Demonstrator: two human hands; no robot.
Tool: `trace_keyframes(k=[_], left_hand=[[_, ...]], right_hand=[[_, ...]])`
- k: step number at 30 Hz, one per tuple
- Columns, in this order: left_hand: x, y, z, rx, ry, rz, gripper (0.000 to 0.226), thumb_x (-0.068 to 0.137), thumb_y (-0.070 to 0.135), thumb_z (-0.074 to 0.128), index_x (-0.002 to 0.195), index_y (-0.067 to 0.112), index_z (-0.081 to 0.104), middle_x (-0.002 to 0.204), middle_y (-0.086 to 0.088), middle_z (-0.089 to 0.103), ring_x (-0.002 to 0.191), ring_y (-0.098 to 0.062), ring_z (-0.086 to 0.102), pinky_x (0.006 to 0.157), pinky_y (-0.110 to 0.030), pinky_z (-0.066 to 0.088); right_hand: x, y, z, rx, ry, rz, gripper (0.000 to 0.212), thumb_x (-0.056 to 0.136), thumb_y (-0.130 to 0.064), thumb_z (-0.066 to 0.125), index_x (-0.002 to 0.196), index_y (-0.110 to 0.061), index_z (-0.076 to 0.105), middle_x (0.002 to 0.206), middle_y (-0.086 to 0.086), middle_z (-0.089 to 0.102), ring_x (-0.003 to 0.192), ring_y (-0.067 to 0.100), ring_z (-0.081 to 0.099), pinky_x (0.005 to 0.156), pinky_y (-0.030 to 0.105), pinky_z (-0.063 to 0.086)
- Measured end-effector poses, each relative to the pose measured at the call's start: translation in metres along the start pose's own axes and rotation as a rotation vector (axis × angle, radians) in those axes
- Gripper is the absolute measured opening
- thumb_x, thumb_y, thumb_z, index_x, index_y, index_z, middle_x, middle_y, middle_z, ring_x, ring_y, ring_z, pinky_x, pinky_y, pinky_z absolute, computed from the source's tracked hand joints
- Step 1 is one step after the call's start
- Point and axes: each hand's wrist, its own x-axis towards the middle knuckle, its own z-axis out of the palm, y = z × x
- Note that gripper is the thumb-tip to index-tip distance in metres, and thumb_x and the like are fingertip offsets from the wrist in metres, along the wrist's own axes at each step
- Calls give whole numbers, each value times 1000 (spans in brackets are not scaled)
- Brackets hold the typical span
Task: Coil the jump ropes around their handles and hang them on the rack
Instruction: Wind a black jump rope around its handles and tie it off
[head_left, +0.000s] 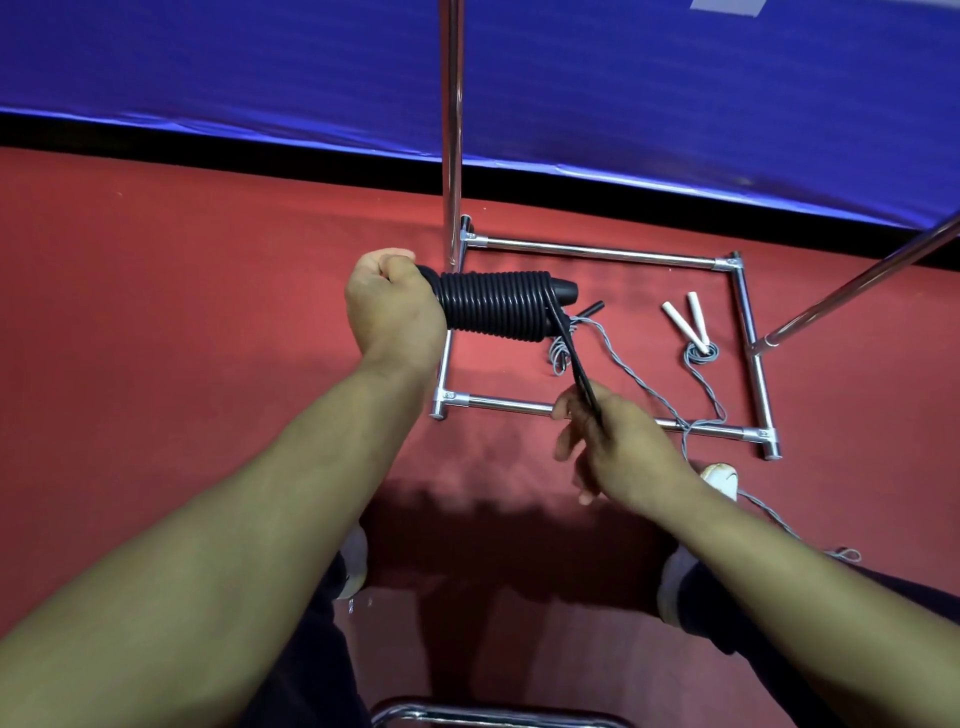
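Note:
My left hand (392, 306) grips the near end of the black jump rope handles (563, 292), held level above the floor. Black rope (493, 306) is wound tightly round them in many turns. A short doubled tail of that rope runs down to my right hand (618, 447), which pinches it taut between its fingers. On the floor inside the rack base lie a grey rope with white handles (685, 317) and another grey rope (628, 374) with a black handle (592, 309).
The chrome rack has a rectangular base (597, 254) on the red floor, an upright pole (452, 130) behind my left hand and a slanted bar (857, 286) at right. A blue padded wall stands behind. My feet and another chrome tube (493, 714) are below.

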Motion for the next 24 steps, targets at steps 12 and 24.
trace_keyframes(k=[12,24], left_hand=[[8,4,-4,-61,81,-90,20,96,14,40,91,23,57,79,6,60,69,-10,58,60,-22,46],[3,0,-1,39,24,39,26,93,15,40,77,30,54,74,9,57,72,-15,57,71,-31,51]], right_hand=[[-7,-8,8,257,348,-86,45,86,-51,26,76,-17,54,74,-13,53,74,6,47,81,37,42],[1,-3,-5,-117,-119,-60,7,89,-18,71,83,-18,75,75,5,65,72,11,48,74,29,51]])
